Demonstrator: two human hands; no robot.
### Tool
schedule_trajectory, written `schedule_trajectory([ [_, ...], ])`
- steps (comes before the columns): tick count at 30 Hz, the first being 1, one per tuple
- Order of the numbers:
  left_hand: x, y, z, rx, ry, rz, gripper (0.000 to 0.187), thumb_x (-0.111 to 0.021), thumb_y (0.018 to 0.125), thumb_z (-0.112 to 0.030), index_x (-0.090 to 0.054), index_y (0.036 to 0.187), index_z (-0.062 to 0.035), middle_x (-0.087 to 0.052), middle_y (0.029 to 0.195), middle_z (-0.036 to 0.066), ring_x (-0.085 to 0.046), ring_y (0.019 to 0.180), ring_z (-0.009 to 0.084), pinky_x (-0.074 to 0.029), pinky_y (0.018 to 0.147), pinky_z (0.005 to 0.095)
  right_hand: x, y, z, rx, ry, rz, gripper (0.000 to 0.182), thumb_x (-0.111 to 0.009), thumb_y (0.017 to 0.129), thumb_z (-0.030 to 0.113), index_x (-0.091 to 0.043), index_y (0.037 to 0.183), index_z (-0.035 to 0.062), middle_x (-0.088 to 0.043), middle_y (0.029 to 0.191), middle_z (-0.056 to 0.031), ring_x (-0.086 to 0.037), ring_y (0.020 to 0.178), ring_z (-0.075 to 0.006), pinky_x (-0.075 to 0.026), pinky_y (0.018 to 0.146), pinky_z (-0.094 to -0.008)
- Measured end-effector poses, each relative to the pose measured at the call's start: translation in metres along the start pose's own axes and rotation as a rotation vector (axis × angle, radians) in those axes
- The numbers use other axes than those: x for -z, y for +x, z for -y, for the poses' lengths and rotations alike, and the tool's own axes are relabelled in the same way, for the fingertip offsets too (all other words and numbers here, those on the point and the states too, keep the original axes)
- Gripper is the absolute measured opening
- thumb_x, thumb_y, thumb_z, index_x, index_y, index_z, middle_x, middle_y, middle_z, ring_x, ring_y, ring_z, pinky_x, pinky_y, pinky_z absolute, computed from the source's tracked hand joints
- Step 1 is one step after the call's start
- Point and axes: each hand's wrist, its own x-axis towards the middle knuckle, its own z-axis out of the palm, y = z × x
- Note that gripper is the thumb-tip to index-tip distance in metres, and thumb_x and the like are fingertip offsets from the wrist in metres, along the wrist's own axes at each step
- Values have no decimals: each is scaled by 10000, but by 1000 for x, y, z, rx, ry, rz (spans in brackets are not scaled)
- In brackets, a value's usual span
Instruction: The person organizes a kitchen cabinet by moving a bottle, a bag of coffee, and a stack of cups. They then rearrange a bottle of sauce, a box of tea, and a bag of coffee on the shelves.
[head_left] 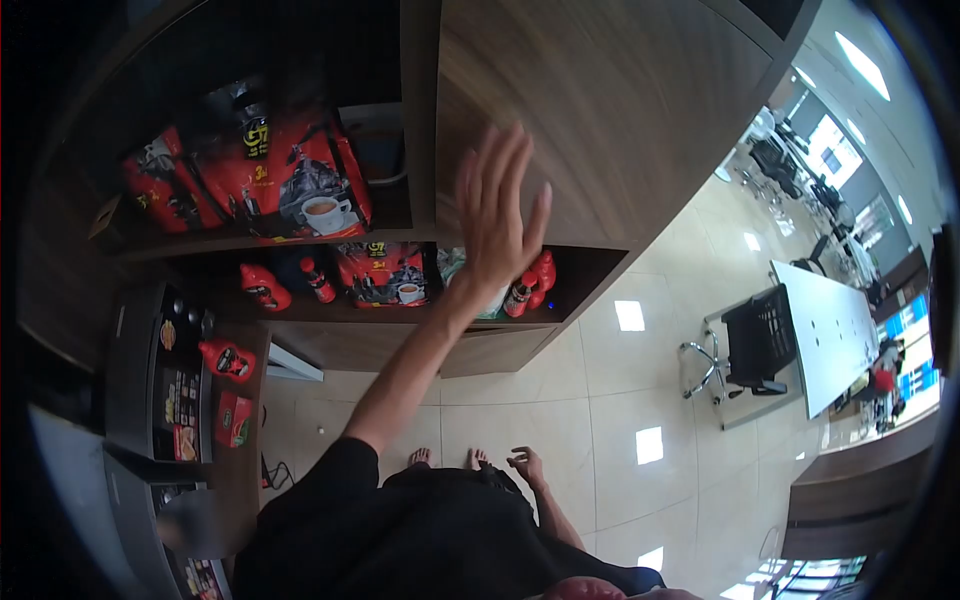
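My left hand (495, 215) is raised with its fingers stretched out and its back toward me. It overlaps the brown wooden cabinet door (600, 120), fingertips over the door's lower left part. Beside it on the upper shelf stand red G7 3in1 coffee bags (285, 180). Below, the lower shelf holds a smaller G7 bag (385, 275), a red squat bottle (263, 287), a small dark-and-red bottle (318, 281) and more red bottles (540, 280), partly behind my wrist. My right hand (526, 465) hangs low by my side, fingers loosely bent and apart, holding nothing.
At the left, a side counter (235, 480) carries a red bottle (228, 360), a red box (233, 418) and dark printed boxes (160, 375). Cables (277, 472) lie on the tiled floor. A black office chair (755, 340) and white table (825, 330) stand at the right.
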Motion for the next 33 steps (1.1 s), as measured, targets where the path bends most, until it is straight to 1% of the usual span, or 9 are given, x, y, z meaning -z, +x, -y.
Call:
schedule_trajectory([
  [1, -7, 12, 11, 18, 69, 15, 577, -535, 989, -321, -403, 1475, -40, -374, 1556, 139, -282, 1467, 352, -189, 1186, 529, 11, -1, -10, -30, 18, -3, 406, -805, 786, 191, -666, 1132, 31, -737, 811, -105, -713, 732, -156, -554, 659, -300],
  [2, -10, 19, 21, 24, 172, 48, 587, -515, 995, -355, -405, 1483, -48, -378, 1557, 144, -291, 1465, 364, -200, 1175, 549, 20, -1, -19, -66, 43, -15, 406, -806, 784, 186, -666, 1130, 27, -737, 804, -96, -711, 729, -150, -552, 657, -292],
  [7, -18, 20, 40, -136, 587, 39, 559, -499, 1001, -408, -474, 1455, -83, -474, 1487, 152, -412, 1391, 382, -301, 1114, 571, 48, -5, -56, -125, -11, -13, 384, -783, 790, 207, -672, 1113, 32, -739, 781, -87, -709, 724, -161, -549, 671, -296],
  [9, -27, 20, 46, -201, 610, -59, 542, -454, 1032, -395, -444, 1479, -89, -448, 1517, 132, -418, 1395, 370, -301, 1118, 568, 58, -11, -67, -136, -1, -43, 390, -775, 788, 232, -674, 1112, 39, -741, 784, -84, -711, 734, -172, -550, 688, -307],
  [10, -27, 19, 42, -195, 710, -15, 555, -453, 1035, -378, -405, 1504, -85, -431, 1534, 118, -405, 1411, 348, -286, 1124, 579, 63, -14, -72, -150, -6, -57, 396, -771, 786, 244, -675, 1112, 42, -742, 788, -83, -713, 743, -178, -551, 700, -313],
  [12, -34, 22, 46, -230, 608, -87, 564, -423, 1043, -379, -364, 1532, -103, -397, 1562, 97, -356, 1448, 319, -244, 1142, 596, 71, -17, -77, -166, -17, -80, 418, -768, 774, 273, -677, 1120, 58, -745, 802, -78, -717, 764, -196, -552, 737, -331],
  [15, -40, 23, 53, -244, 706, -97, 554, -401, 1054, -360, -344, 1542, -103, -381, 1570, 102, -337, 1459, 324, -243, 1144, 604, 75, -23, -84, -207, 23, -113, 415, -768, 776, 262, -676, 1127, 63, -746, 818, -84, -717, 774, -197, -552, 741, -335],
  [23, -51, 25, 60, -283, 560, -127, 537, -389, 1058, -343, -358, 1531, -90, -375, 1567, 132, -367, 1431, 371, -294, 1133, 575, 73, -37, -124, -304, -2, -89, 444, -762, 779, 245, -658, 1171, 63, -752, 859, -101, -731, 801, -203, -564, 765, -332],
  [33, -45, 26, 54, -300, 554, -138, 529, -410, 1058, -319, -353, 1533, -93, -380, 1568, 113, -368, 1436, 343, -284, 1132, 573, 83, -36, -91, -189, 102, -203, 409, -765, 784, 253, -664, 1135, 68, -747, 823, -86, -723, 776, -205, -557, 744, -341],
])
